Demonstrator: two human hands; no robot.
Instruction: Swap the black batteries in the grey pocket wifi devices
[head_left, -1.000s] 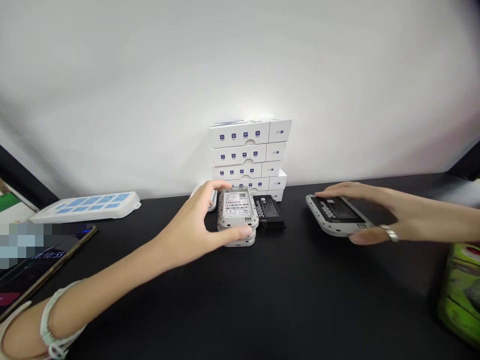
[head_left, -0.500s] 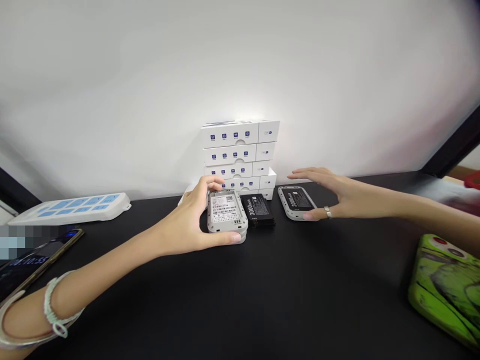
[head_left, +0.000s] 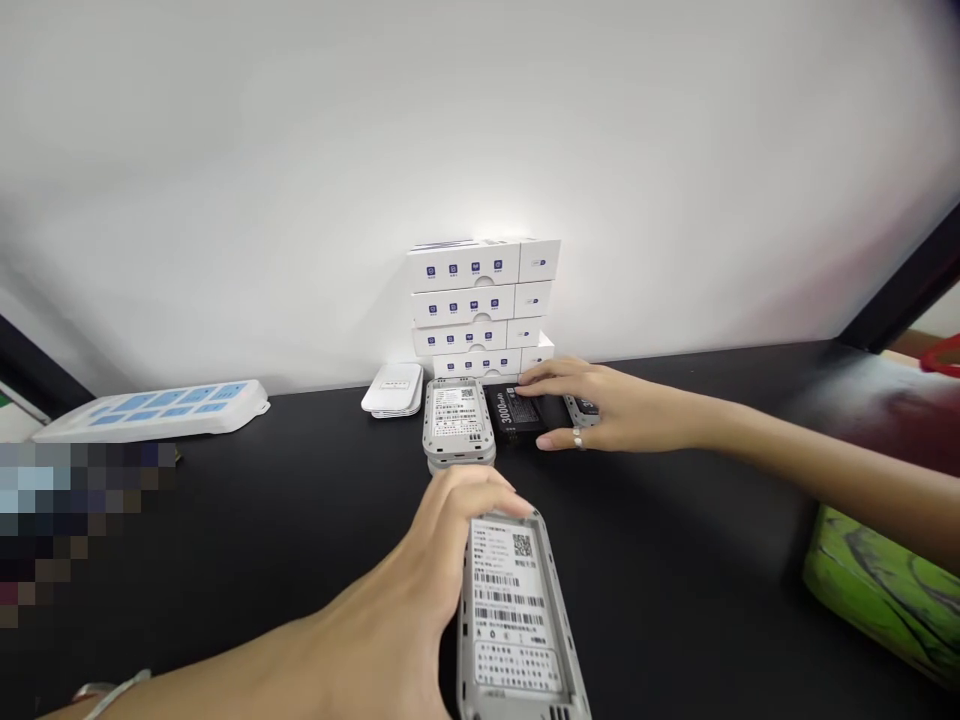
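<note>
My left hand (head_left: 409,580) grips a grey device casing (head_left: 514,610) close to me, its fingers over the far edge. The open battery bay faces up, showing a white label with barcodes and a QR code. Farther back lies a stack of similar grey casings (head_left: 457,418). Right beside that stack sits a pile of black 3000mAh batteries (head_left: 516,412). My right hand (head_left: 600,405) is at the pile's right side, fingers and thumb apart around its end. Behind this hand, mostly hidden, lies another grey casing (head_left: 581,410) with a battery in it.
White boxes (head_left: 465,305) are stacked against the wall. White covers (head_left: 394,390) lie left of the casings. A white power strip (head_left: 172,408) is at the far left, near a blurred-out area. A green patterned object (head_left: 885,600) lies at the right on the black table (head_left: 300,520).
My left hand has taken a casing off the stack and brought it towards me. My right hand has moved left from the battery-fitted casing to the battery pile.
</note>
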